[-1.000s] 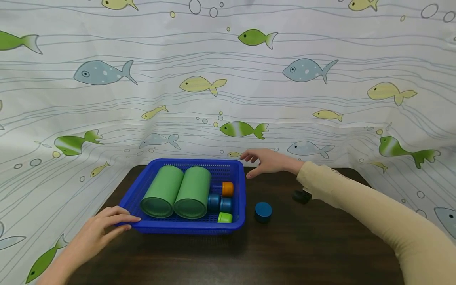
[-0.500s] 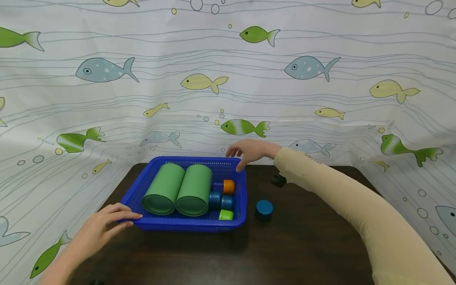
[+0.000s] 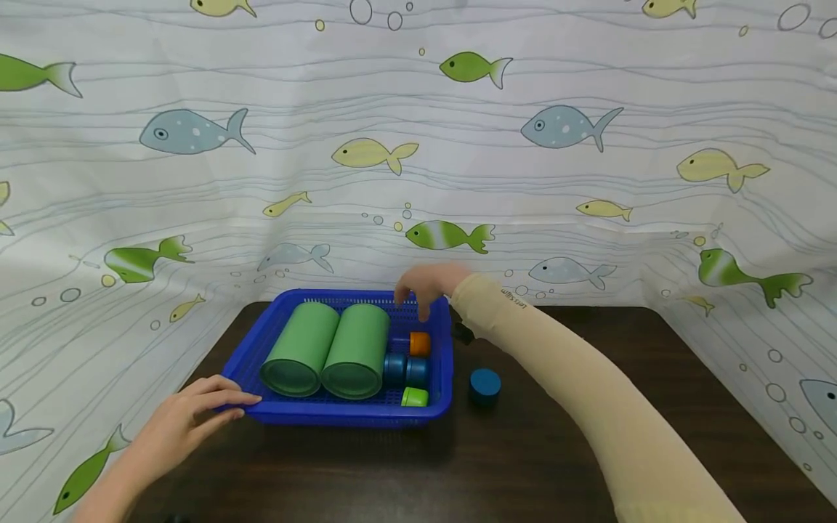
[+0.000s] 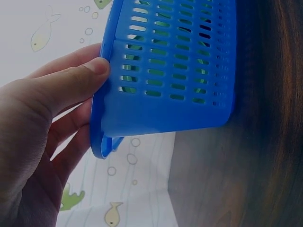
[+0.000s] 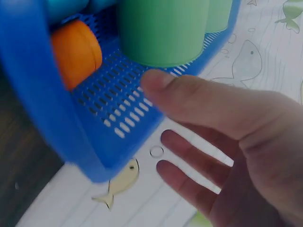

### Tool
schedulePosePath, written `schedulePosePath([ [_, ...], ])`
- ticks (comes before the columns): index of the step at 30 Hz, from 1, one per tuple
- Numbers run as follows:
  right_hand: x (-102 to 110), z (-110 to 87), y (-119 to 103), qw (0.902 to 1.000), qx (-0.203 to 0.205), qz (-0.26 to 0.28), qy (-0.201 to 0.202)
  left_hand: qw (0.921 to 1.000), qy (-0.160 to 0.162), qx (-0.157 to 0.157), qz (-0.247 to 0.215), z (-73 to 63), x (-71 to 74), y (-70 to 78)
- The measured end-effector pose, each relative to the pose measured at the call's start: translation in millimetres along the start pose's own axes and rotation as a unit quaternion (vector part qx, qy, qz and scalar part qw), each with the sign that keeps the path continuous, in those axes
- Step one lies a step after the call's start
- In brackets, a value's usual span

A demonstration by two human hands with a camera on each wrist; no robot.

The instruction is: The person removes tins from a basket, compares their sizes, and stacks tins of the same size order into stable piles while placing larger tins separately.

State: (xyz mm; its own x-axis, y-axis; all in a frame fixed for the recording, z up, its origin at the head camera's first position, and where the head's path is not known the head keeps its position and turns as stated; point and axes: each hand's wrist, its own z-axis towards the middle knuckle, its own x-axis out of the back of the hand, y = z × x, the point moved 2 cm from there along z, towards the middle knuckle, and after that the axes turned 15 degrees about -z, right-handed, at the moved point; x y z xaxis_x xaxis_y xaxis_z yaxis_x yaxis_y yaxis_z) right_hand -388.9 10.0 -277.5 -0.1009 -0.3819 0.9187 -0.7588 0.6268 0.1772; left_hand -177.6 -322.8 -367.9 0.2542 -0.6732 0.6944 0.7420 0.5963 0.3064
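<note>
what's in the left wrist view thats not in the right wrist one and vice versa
Only left wrist: the left grip, thumb and fingers pinching the rim of the blue basket.
Only right wrist: the right grip, thumb and fingers apart, and an orange item inside the basket.
Both: that basket, the fish-print sheet, the dark table.

"What fills the upper part of the head view?"
"A white sheet (image 3: 431, 203), printed with thin wavy lines. One spotted blue fish (image 3: 186, 132) sits at upper left, another spotted blue fish (image 3: 565, 127) at upper right, with a plain green fish (image 3: 469, 67) higher up between them."
"Near the centre?"
"A striped green fish (image 3: 439, 235)."
"And low down?"
"A dark brown table (image 3: 523, 450)."
</note>
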Motion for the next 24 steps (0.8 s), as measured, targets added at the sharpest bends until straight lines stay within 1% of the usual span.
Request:
schedulePosePath([
  [6, -15.8, 13.0, -7.1, 0.9997, -0.018, 0.008, -0.013, 1.0, 0.001, 0.003, -0.003, -0.3, -0.5, 0.1],
  [11, -24.9, 23.1, -7.2, 0.9989, -0.014, 0.036, -0.026, 1.0, 0.002, 0.006, -0.002, -0.6, -1.0, -0.3],
  [16, -29.8, 27.5, -7.0, 0.998, -0.018, 0.044, -0.042, 0.9999, 0.005, 0.013, 0.003, -0.8, -0.1, -0.6],
  [24, -40.3, 23.8, -16.1, 0.9944, -0.077, 0.025, -0.067, 0.9999, 0.003, 0.013, 0.002, -2.7, -0.4, -1.9],
])
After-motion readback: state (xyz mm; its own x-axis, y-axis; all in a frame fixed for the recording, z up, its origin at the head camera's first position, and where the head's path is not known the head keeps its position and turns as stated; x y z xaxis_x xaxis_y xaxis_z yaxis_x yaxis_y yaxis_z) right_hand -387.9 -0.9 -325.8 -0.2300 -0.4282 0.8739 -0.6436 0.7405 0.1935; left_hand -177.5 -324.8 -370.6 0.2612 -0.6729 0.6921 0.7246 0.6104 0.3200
